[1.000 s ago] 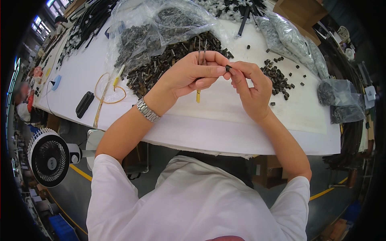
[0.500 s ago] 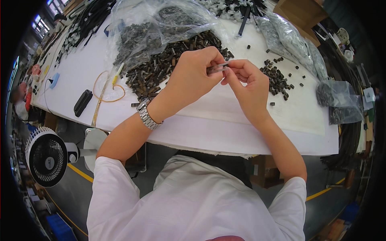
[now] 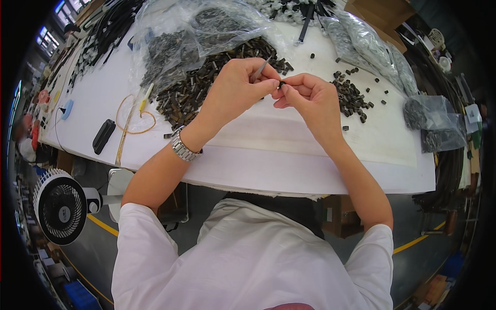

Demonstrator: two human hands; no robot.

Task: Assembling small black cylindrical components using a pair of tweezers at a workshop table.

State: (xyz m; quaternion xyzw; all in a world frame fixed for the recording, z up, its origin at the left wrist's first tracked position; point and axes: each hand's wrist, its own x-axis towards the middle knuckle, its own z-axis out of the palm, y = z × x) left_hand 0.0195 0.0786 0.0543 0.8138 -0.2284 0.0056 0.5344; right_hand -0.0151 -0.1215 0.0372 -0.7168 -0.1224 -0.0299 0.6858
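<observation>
The left hand [image 3: 238, 85] is closed around tweezers [image 3: 260, 70]; the right hand [image 3: 316, 101] pinches a small black piece [image 3: 281, 84] at the left fingertips, above the white surface [image 3: 289, 150].

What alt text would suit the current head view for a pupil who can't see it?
A person's left hand and right hand pinch a tiny dark piece between them over a white table; the left also grips tweezers. A large heap of dark pieces lies to the left, beside a clear plastic bag; a smaller pile to the right.
</observation>
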